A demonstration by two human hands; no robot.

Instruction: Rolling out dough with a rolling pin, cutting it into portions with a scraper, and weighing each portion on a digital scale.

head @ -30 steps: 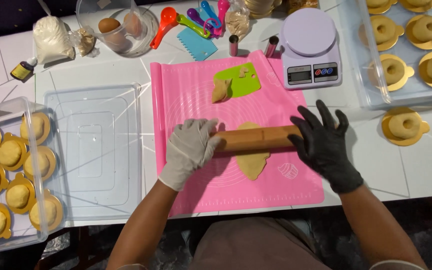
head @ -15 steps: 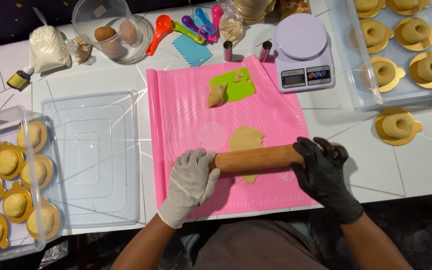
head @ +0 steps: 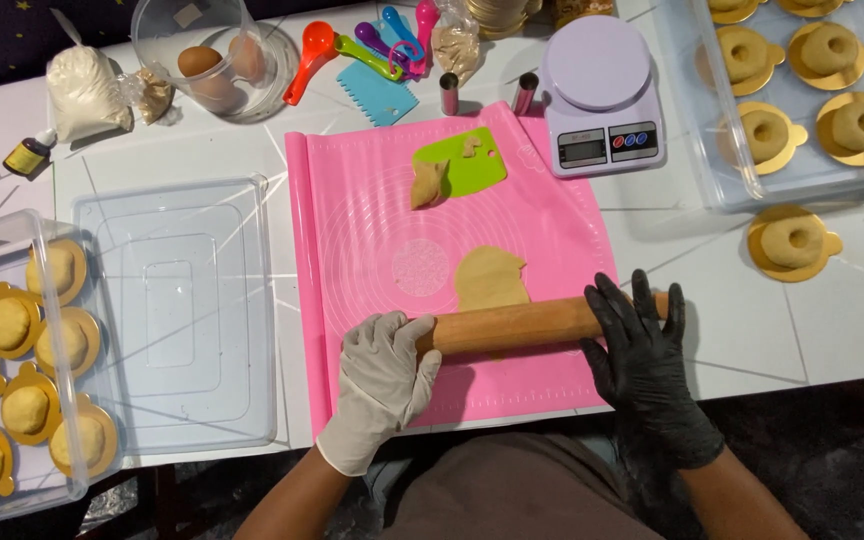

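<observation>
At the far left of the bench a clear plastic tub point(head: 22, 225) holds rounds of pale dough on gold card discs point(head: 12, 322), packed in rows. Just right of it lies its clear lid point(head: 177, 310), flat and bare. At the far right a second clear tub point(head: 792, 180) holds ring-shaped dough pieces on gold discs, and one more ring on its disc point(head: 794, 243) sits outside it on the bench. At the far edge a glass bowl point(head: 202, 60) contains brown eggs, with a tied bag of white powder point(head: 84, 92) and a small dark bottle point(head: 27, 157) to its left, and coloured measuring spoons point(head: 372, 40) to its right. A lilac kitchen scale point(head: 600, 95) stands beside the far right corner of the mat.

A pink silicone mat point(head: 372, 260) covers the middle of the white tiled bench point(head: 852, 330). On it lie a green scraper point(head: 472, 165), a lump of dough point(head: 429, 184) and a flattened dough sheet point(head: 490, 278). The wooden rolling pin point(head: 517, 325) lies across the near edge of that sheet. The left hand point(head: 384, 375), in a white glove, has its fingers curled over the pin's left end; the right hand point(head: 637, 350), in a black glove, presses spread fingers over the right end. The floor near the person is dark.
</observation>
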